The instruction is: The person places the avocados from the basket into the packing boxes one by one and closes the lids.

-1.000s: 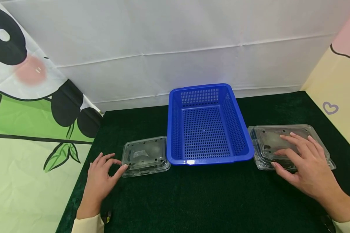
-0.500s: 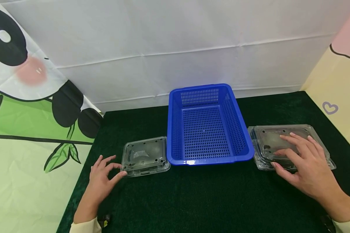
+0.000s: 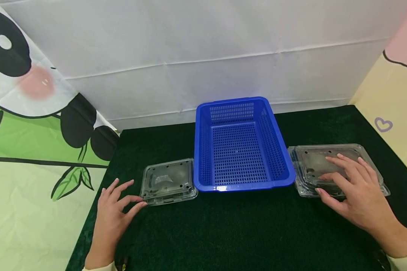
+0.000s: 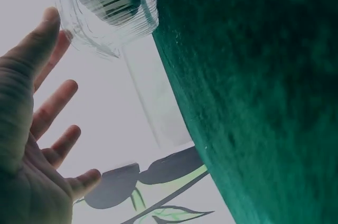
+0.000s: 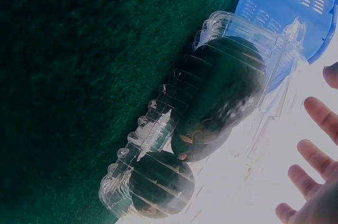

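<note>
A small clear plastic clamshell box [image 3: 169, 182] with a shut lid lies left of a blue basket. My left hand [image 3: 112, 214] is at its near left corner, thumb and index fingertips at the edge, the other fingers spread. In the left wrist view the index tip meets the box's clear wall [image 4: 105, 28]; whether it presses is unclear. A larger clear clamshell box [image 3: 312, 165] lies right of the basket. Over its lid my right hand [image 3: 359, 192] rests or hovers with relaxed fingers. Inside that box, the right wrist view shows dark green, bumpy fruits like avocados [image 5: 222, 92].
Between the two boxes stands the blue perforated plastic basket [image 3: 239, 186], its inside holding nothing visible. Dark green cloth [image 3: 244, 229] covers the table. A white sheet [image 3: 176, 86] hangs behind, with a printed cartoon sheet [image 3: 78, 210] at the left and a cream one [image 3: 393, 101] at the right.
My left hand has shifted slightly down and left, its thumb and index finger coming closer together at the small box's corner. The right hand, boxes and basket look the same.
</note>
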Demonstrator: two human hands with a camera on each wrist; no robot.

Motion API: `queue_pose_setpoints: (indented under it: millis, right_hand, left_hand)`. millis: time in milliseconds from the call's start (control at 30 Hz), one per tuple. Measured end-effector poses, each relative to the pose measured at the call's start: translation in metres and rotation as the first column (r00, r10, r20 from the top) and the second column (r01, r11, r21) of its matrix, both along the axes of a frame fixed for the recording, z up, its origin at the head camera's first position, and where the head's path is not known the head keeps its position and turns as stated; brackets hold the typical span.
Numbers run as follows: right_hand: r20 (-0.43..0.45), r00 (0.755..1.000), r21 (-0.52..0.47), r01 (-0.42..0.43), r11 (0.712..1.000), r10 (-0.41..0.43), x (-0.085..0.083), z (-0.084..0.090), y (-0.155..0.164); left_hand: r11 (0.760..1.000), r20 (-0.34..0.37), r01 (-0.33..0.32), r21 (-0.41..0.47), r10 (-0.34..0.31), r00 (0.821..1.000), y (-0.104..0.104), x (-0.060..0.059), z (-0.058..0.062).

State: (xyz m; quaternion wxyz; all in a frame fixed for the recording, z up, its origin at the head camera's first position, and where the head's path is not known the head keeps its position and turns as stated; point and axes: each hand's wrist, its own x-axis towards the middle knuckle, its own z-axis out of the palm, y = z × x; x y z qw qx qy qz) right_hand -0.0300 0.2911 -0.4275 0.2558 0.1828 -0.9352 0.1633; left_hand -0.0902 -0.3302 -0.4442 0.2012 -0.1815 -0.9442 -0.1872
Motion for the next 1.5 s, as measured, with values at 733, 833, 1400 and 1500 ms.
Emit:
queue_pose_setpoints:
  millis: [733, 833, 1400, 1500]
  right_hand:
    - [-0.005, 1.0, -0.011, -0.006, 1.0, 0.006, 0.0, 0.0, -0.001]
    - [-0.005, 1.0, -0.008, -0.002, 1.0, 0.002, 0.001, 0.0, -0.001]
    - [-0.015, 1.0, 0.002, 0.008, 1.0, -0.008, 0.002, 0.0, 0.0]
    - [-0.016, 1.0, -0.002, 0.001, 1.0, -0.001, 0.001, -0.001, 0.0]
  left_hand:
    - [0.967, -0.168, 0.035, -0.251, -0.079, 0.983, 0.011, 0.008, 0.001]
    - [0.962, -0.174, 0.025, -0.271, -0.074, 0.982, 0.011, 0.006, 0.0]
    - [0.971, -0.208, 0.044, -0.234, -0.094, 0.973, 0.009, -0.004, -0.005]
    - [0.97, -0.174, 0.032, -0.241, -0.076, 0.982, 0.007, -0.003, -0.006]
